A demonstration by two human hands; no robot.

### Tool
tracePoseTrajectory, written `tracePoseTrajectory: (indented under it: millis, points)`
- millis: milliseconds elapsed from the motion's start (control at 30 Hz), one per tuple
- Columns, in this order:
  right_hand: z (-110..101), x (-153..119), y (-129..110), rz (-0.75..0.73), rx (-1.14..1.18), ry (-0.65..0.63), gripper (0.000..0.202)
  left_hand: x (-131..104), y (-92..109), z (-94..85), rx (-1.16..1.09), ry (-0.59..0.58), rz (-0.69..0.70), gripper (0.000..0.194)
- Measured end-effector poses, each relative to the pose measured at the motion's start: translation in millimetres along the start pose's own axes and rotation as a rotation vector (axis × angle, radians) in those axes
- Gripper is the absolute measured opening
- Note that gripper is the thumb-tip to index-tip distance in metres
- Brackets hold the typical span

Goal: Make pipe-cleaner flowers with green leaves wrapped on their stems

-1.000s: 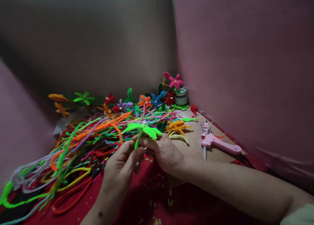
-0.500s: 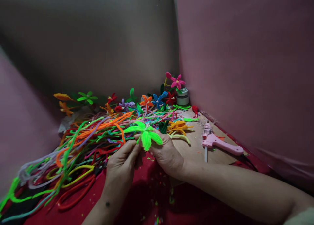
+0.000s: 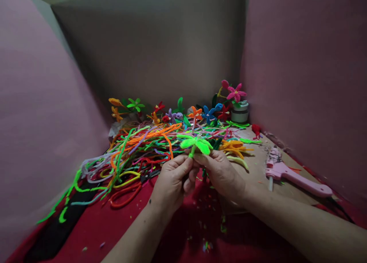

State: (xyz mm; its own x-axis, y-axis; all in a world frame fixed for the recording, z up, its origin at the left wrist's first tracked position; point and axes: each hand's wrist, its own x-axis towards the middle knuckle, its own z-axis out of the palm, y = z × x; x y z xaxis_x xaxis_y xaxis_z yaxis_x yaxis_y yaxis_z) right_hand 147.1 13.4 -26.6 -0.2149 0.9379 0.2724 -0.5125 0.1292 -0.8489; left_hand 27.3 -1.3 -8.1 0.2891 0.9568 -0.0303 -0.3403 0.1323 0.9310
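A bright green pipe-cleaner flower (image 3: 197,143) stands upright between my two hands, its petals spread above the fingertips. My left hand (image 3: 174,177) pinches the short green stem just under the petals. From the other side, my right hand (image 3: 225,175) closes its thumb and fingers on the flower's base. Some fingers of both hands are hidden behind the thumbs. Behind the hands lies a big tangle of coloured pipe cleaners (image 3: 143,148). Orange pipe-cleaner loops (image 3: 235,147) lie beyond my right hand.
A pink glue gun (image 3: 298,179) rests on a brown board (image 3: 255,186) at the right. Finished flowers stand along the back, near a white and grey pot (image 3: 240,113). Green and coloured scraps lie on the red cloth (image 3: 120,232). Walls close in on both sides.
The view has swung left, so everything sits further right. The flower has tipped from facing me to nearly upright, and its stem now shows between the fingertips.
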Motion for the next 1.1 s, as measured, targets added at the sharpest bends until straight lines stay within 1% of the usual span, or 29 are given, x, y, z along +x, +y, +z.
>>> tracePoseTrajectory:
  millis: [67, 133, 267, 333, 367, 433, 500, 567, 600, 633, 700, 767, 800, 833, 900, 1000, 1100]
  points:
    - [-0.6, 0.6, 3.0, -0.005, 0.025, -0.008, 0.018, 0.2, -0.9, -2.6, -0.079, -0.075, -0.014, 0.02]
    - [-0.4, 1.2, 4.2, 0.003, 0.067, -0.047, 0.018, 1.0, -2.4, -7.2, -0.153, -0.157, -0.046, 0.02]
    - [0.4, 1.4, 1.3, 0.016, 0.129, -0.113, 0.014, 2.3, -3.4, -16.0, -0.278, -0.319, -0.157, 0.02]
    - [0.7, 0.8, -0.3, -0.005, 0.119, -0.105, 0.013, 2.3, -2.3, -16.1, -0.289, -0.364, -0.177, 0.02]
    - [0.9, 0.5, -0.8, -0.008, 0.107, -0.09, 0.014, 2.2, -1.5, -14.7, -0.263, -0.363, -0.167, 0.02]
    - [1.8, -0.4, -1.2, 0.007, 0.099, -0.059, 0.017, 1.7, -0.2, -9.7, -0.143, -0.291, -0.099, 0.02]
    - [3.1, -1.2, -1.4, 0.023, 0.12, -0.04, 0.016, 0.6, 0.1, -4.2, 0.063, -0.14, 0.01, 0.018]
    - [4.1, -1.4, -1.3, 0.001, 0.144, -0.006, 0.01, -0.8, -1.4, -1.1, 0.318, 0.021, 0.132, 0.016]
    - [4.3, -1.4, -1.0, -0.019, 0.145, 0.018, 0.01, -1.6, -2.8, -0.9, 0.449, 0.083, 0.195, 0.016]
    - [4.4, -1.3, -0.5, -0.038, 0.139, 0.037, 0.012, -2.2, -4.3, -1.5, 0.57, 0.128, 0.262, 0.015]
    - [3.9, -1.0, 1.0, -0.066, 0.117, 0.051, 0.013, -3.0, -7.6, -4.2, 0.749, 0.176, 0.393, 0.017]
    - [3.3, -0.7, 2.3, -0.069, 0.085, 0.042, 0.013, -2.8, -9.6, -6.2, 0.804, 0.196, 0.458, 0.023]
    - [3.2, -0.7, 2.5, -0.068, 0.068, 0.039, 0.014, -2.3, -9.9, -6.4, 0.769, 0.199, 0.447, 0.024]
    - [3.2, -0.8, 2.2, -0.059, 0.049, 0.036, 0.014, -1.8, -9.7, -5.8, 0.698, 0.196, 0.405, 0.024]
    - [3.8, -1.1, 0.7, -0.036, 0.006, 0.024, 0.011, -0.8, -7.8, -3.1, 0.496, 0.181, 0.29, 0.022]
    - [3.8, -1.5, -1.3, -0.001, -0.031, -0.019, 0.01, -0.5, -3.3, 1.5, 0.232, 0.126, 0.165, 0.023]
    - [0.7, -1.0, 0.3, 0.015, 0.01, -0.045, 0.011, -1.5, 0.3, 2.2, 0.058, 0.046, 0.076, 0.023]
